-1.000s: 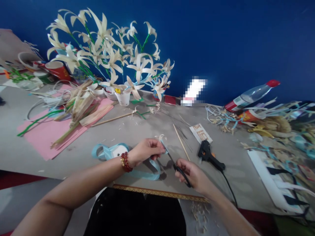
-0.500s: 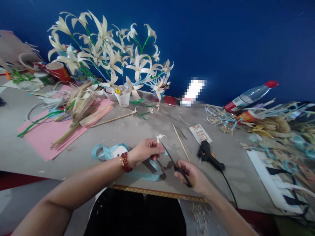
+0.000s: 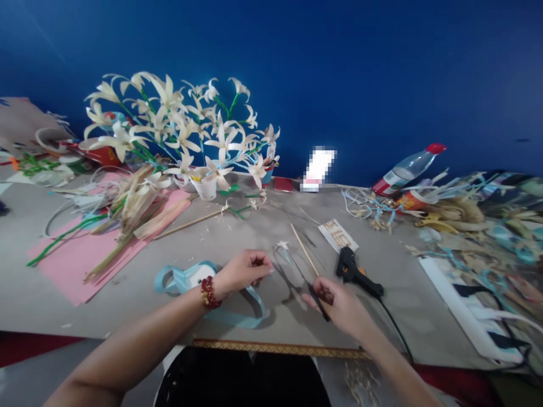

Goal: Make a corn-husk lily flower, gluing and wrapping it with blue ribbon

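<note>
- My right hand (image 3: 339,302): fingers curled round the black handles of slim metal scissors (image 3: 319,305), blades pointing up and away from me.
- My left hand (image 3: 237,274): fingers bent inward, thumb near forefinger; cannot tell whether anything thin is pinched there. Red bead bracelet (image 3: 208,292) at the wrist.
- Small white flower with a pale blue stem (image 3: 282,247): just beyond my left fingertips, near the scissor tips; contact with the blades unclear.
- Light blue flat ribbon (image 3: 254,319): looped on the grey surface (image 3: 169,311) beneath my left hand.
- Thin pale wooden stick (image 3: 302,244): slanting down to my right fingers.
- Black glue gun (image 3: 360,278): right of the stick, muzzle end beside a white card with brown lettering (image 3: 338,234).
- Pink paper sheets (image 3: 63,274): far left, under dry tan husks (image 3: 129,229).
- Large white-petalled flowers with green and blue stems (image 3: 186,133): back of the surface, before the blue wall (image 3: 382,68).
</note>
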### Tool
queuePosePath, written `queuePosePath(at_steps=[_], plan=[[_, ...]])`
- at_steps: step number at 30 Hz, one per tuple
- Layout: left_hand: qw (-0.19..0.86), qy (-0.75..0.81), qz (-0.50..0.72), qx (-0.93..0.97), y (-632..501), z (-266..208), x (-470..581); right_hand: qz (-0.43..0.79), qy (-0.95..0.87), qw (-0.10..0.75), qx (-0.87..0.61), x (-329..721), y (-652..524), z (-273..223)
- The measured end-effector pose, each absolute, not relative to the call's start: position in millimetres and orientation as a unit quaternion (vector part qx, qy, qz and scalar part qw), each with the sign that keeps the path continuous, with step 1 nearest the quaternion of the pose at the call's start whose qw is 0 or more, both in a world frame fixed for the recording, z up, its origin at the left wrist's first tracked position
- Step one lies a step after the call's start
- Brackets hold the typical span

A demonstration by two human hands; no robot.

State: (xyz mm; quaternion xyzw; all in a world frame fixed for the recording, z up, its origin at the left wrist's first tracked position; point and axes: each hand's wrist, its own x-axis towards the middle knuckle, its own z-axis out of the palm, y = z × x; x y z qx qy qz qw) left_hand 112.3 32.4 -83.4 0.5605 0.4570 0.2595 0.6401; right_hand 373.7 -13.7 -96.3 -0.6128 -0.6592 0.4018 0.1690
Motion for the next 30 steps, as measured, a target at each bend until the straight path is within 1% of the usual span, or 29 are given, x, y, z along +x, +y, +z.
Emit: queuePosePath(at_steps=[1,3,5,6,9,11,13,16,19,21,23,26,27,30], plan=[[0.603,0.465,0.247,0.599,32.5,-81.7,111.6,0.408,-0.658,0.168,-0.611,373.1,-14.3,-95.6],[0.482,0.482,0.228,0.695,32.9,-78.5,110.0,0.418,-0.659,0.169,-0.603,371.3,-15.2,-91.2],[0.346,0.498,0.209,0.767,34.3,-76.3,107.8,0.396,-0.672,0.162,-0.604,370.0,-16.7,-83.1],[0.297,0.505,0.195,0.787,35.6,-75.8,106.3,0.373,-0.684,0.152,-0.608,369.8,-18.1,-78.4],[0.218,0.519,0.177,0.807,41.6,-75.8,100.1,0.281,-0.72,0.094,-0.627,368.8,-25.1,-67.9],[0.185,0.517,0.202,0.811,46.3,-75.2,96.1,0.23,-0.739,0.052,-0.631,365.2,-30.4,-66.8],[0.177,0.513,0.237,0.806,49.7,-73.3,94.1,0.176,-0.756,0.027,-0.629,358.3,-34.2,-69.5],[0.208,0.51,0.268,0.791,50.3,-68.6,95.5,0.108,-0.782,0.003,-0.613,344.6,-35.5,-72.6],[0.231,0.503,0.294,0.779,46.7,-64.1,99.0,0.077,-0.797,-0.028,-0.599,335.7,-32.3,-66.5],[0.24,0.496,0.314,0.773,44.1,-61.7,100.4,0.086,-0.801,-0.033,-0.591,336.8,-26.9,-57.8],[0.249,0.491,0.328,0.767,42.4,-60.4,100.9,0.13,-0.812,-0.014,-0.569,342.9,-17.7,-49.0],[0.276,0.494,0.332,0.755,41.1,-61.8,101.8,0.214,-0.823,0.04,-0.525,351.3,3.2,-44.1],[0.29,0.496,0.329,0.749,40.7,-63.5,102.6,0.22,-0.817,0.058,-0.53,351.3,11.1,-45.8],[0.334,0.492,0.322,0.737,39.1,-70.8,106.6,0.16,-0.774,0.112,-0.603,340.8,31.6,-58.8]])
